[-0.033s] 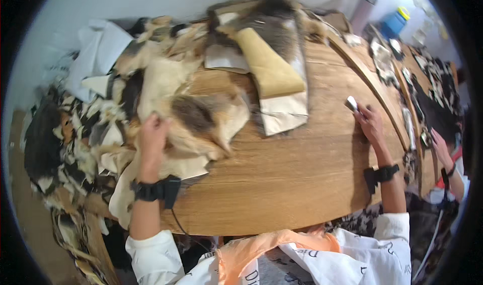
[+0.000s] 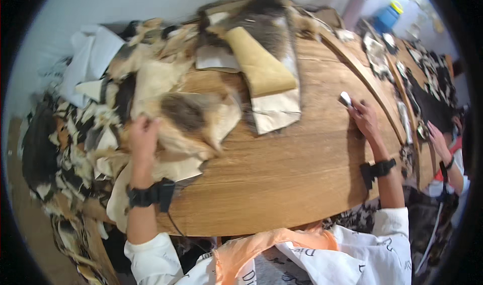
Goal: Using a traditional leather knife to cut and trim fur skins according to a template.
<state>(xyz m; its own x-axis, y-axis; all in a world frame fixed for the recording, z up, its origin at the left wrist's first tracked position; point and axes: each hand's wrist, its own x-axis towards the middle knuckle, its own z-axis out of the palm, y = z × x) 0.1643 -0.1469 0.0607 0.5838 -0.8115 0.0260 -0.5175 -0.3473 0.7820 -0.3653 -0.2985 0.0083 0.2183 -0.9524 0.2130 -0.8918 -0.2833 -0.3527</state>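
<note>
My left hand (image 2: 144,140) is closed, its fingers pinched at the left edge of a tan and grey-brown fur pelt (image 2: 185,115) lying on the wooden table. My right hand (image 2: 365,120) is raised over the table's right half, closed around a small tool (image 2: 345,99) with a flat, silvery-white end; most of its handle is hidden by the fingers. A pale hide (image 2: 121,194) spreads below the left forearm. Further off, a folded cream-yellow skin piece (image 2: 264,66) rests on a white panel (image 2: 275,111) beside a dark grey pelt (image 2: 259,26).
Black, white and tan fur scraps (image 2: 75,144) heap along the left side, with a white cloth (image 2: 90,58) on top. A curved wooden strip (image 2: 365,76) runs along the right. Behind stand a pinkish flask (image 2: 355,7) and a blue bottle (image 2: 387,17). At far right is another person's hand (image 2: 438,143).
The whole view has shifted slightly, so most things sit a little further left. Both hands keep their grip, and the pelt lies much as before.
</note>
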